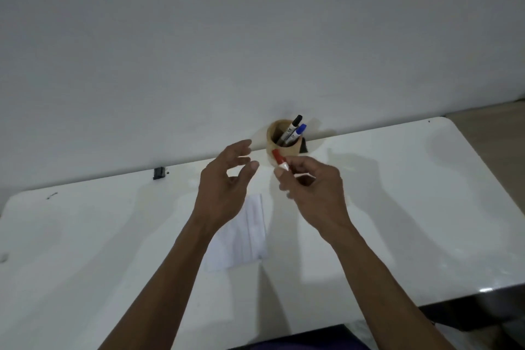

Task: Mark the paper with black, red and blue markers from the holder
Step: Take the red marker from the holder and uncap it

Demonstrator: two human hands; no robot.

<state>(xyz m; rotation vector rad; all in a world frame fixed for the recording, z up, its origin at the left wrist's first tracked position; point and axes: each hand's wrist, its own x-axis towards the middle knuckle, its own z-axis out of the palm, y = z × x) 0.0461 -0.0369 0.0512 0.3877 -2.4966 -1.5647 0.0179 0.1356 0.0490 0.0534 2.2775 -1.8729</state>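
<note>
A round tan holder (273, 148) stands at the far edge of the white table (397, 193), against the wall. A black-capped marker (292, 125) and a blue-capped marker (299, 131) lean inside it. My right hand (314, 193) is raised in front of the holder and grips a red marker (279, 159), red cap on and pointing up-left. My left hand (227, 182) hovers just left of that cap, fingers spread and curled, holding nothing. A lined white paper (244, 236) lies flat on the table below both hands, partly hidden by my left forearm.
A small black object (159, 173) sits at the table's back edge on the left. Another dark piece (304, 146) shows just behind the holder on its right. The table's right edge and rounded corner (443, 119) drop off to a darker floor.
</note>
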